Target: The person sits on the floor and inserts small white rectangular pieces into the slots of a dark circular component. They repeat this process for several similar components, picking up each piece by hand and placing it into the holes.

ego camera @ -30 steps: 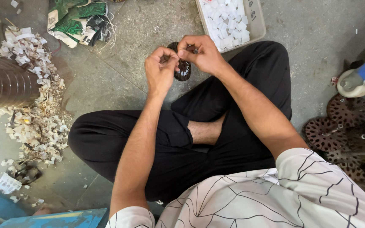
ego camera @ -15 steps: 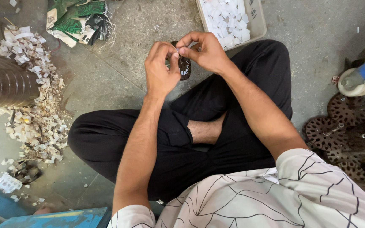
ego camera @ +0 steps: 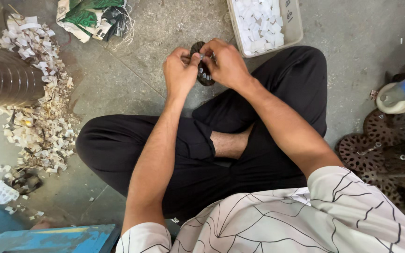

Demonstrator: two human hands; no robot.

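Above the crossed legs, just over the concrete floor [ego camera: 174, 28], a dark round ring [ego camera: 204, 75] with pale inserts along its slots is held up between both hands. Left hand [ego camera: 180, 75]: grip clenched on the ring's left edge, thumb and fingers pinched together at its top. Right hand [ego camera: 226, 63]: grip also closed on the ring, fingertips [ego camera: 203, 52] pinching at the top edge beside the left thumb; what sits between the fingertips is too small to tell. Just beyond the hands, a pale tray [ego camera: 296, 28] of small white paper pieces. Left side of the floor: a heap of white scraps [ego camera: 38, 117] near a dark ribbed cylinder [ego camera: 3, 79]. Far right: a stack of dark slotted discs [ego camera: 380, 150].
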